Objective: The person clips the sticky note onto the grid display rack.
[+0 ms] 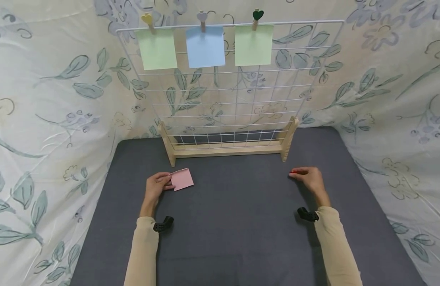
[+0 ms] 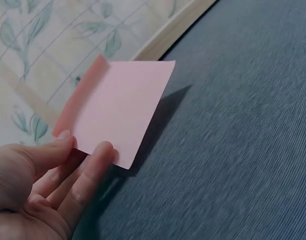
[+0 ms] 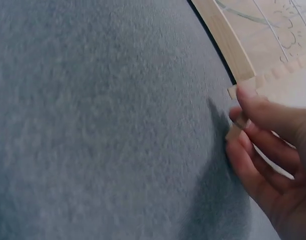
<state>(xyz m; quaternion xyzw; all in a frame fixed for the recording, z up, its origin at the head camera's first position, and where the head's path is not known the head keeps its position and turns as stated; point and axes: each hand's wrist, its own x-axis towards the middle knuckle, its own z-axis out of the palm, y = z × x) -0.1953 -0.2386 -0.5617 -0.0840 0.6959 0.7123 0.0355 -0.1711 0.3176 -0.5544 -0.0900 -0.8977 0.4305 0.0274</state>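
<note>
My left hand [image 1: 158, 186] pinches a pink sticky note [image 1: 182, 179] by its edge. In the left wrist view the note [image 2: 125, 102] stands tilted over the table, one edge strip folded up, thumb and fingers at its near corner. Over the right part of the table, my right hand [image 1: 310, 178] holds a small wooden clothespin [image 3: 234, 133] between thumb and fingers. A bit of red [image 1: 294, 171] shows at those fingertips in the head view; most of the clothespin is hidden by the fingers.
A white wire grid [image 1: 220, 105] stands in a wooden base [image 1: 227, 151] at the back. Clothespins with yellow [image 1: 147, 19], lilac [image 1: 202, 16] and dark green [image 1: 257, 15] hearts hold two green notes [image 1: 157, 49] and a blue note [image 1: 205, 47]. Floral cloth [image 1: 62, 119] surrounds the grey table [image 1: 234, 222].
</note>
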